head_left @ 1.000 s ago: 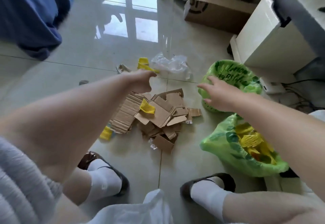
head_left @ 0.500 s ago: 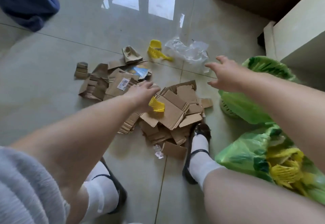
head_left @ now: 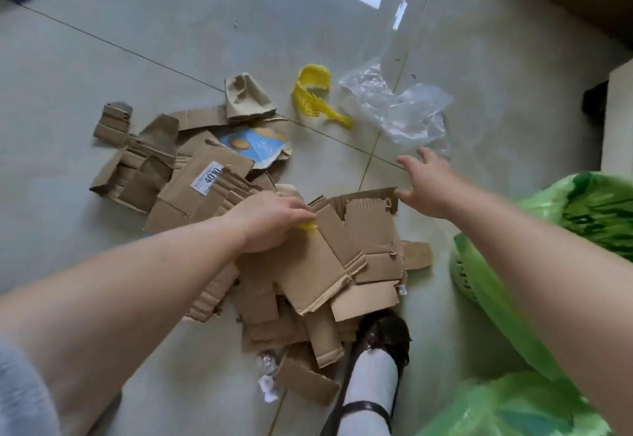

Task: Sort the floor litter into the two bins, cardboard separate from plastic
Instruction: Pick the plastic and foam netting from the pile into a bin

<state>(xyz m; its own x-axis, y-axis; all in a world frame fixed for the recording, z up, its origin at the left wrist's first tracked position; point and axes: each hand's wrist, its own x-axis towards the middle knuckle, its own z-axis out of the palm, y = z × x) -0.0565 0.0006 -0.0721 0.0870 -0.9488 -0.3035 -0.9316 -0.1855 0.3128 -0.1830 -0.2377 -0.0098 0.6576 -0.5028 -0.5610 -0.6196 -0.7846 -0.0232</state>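
A heap of torn cardboard pieces (head_left: 346, 257) lies on the tiled floor. My left hand (head_left: 270, 221) rests on the heap with its fingers closed around a small yellow plastic net piece (head_left: 308, 226), mostly hidden under the fingers. My right hand (head_left: 428, 185) hovers open over the heap's far right corner, holding nothing. Beyond it lie a yellow plastic net sleeve (head_left: 311, 96) and a crumpled clear plastic bag (head_left: 400, 110). Two bins lined with green bags stand at the right: one (head_left: 479, 281) beside the heap, one (head_left: 513, 404) nearer me.
More cardboard (head_left: 191, 175) with a white label and a blue printed card (head_left: 257, 146) lies to the left. My foot in a black shoe and white sock (head_left: 376, 367) stands against the heap. White paper scraps (head_left: 269, 384) lie near it. A pale cabinet (head_left: 620, 120) stands far right.
The view has tilted down and closer. My left hand dropped onto the yellow net piece on the heap and closed on it. My right hand moved left and lower toward the cardboard.
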